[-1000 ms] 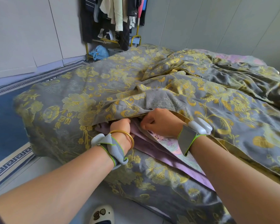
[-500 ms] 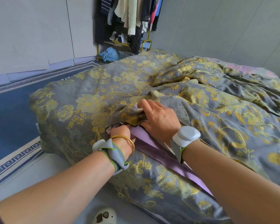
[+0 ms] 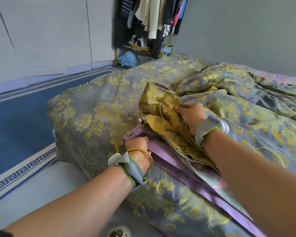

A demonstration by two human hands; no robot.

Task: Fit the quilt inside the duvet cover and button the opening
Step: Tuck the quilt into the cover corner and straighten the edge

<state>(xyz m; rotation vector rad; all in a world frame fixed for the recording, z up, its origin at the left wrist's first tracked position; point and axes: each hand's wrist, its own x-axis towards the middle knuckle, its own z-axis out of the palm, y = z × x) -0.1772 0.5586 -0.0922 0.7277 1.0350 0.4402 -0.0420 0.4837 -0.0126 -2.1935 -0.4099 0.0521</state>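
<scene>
Flap's flipped up now! Right hand point(image 3: 190, 115) grips the duvet cover's point(image 3: 109, 103) yellow-backed flap point(image 3: 159, 106) just beyond the button point(image 3: 129, 133). Left hand point(image 3: 137, 144) pinches the purple strip point(image 3: 169, 161) beside that button. Quilt point(image 3: 207, 178) peeks out right of it, so buttoning looks next.

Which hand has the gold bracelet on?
The left hand, gripping the purple strip by the button, wears the bracelet. The right hand, holding up the yellow flap, has only a grey strap.
</scene>
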